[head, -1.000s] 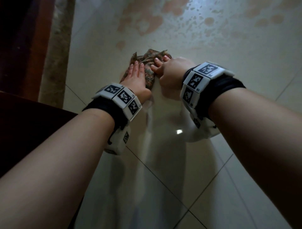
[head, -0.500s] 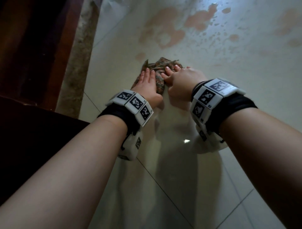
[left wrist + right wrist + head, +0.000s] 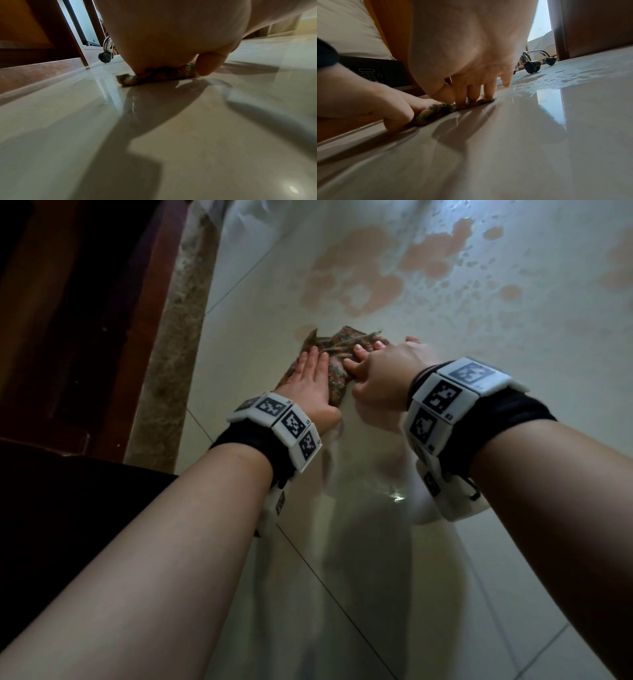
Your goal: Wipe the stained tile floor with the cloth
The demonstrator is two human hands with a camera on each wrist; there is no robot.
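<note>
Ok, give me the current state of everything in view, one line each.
cloth: bunched, flat on the floor, under both hands.
left hand: flat, straight fingers pressing the cloth.
right hand: fingers bent, tips pressing the cloth.
tile floor: glossy and wet-looking near the hands.
stains: pinkish patches beyond the cloth, unwiped.

Two hands press on one cloth [image 3: 337, 361]: the left hand [image 3: 310, 386] at its 8 o'clock side, the right hand [image 3: 387, 378] at its 4 o'clock side. Two wrist bands show, one on each arm, the left wrist band [image 3: 281, 426] and the right wrist band [image 3: 448, 398]. At 12 o'clock from the cloth, two large pinkish stains [image 3: 352, 282] spread on the tile floor [image 3: 376, 594] among many small spots, too many to count.
</note>
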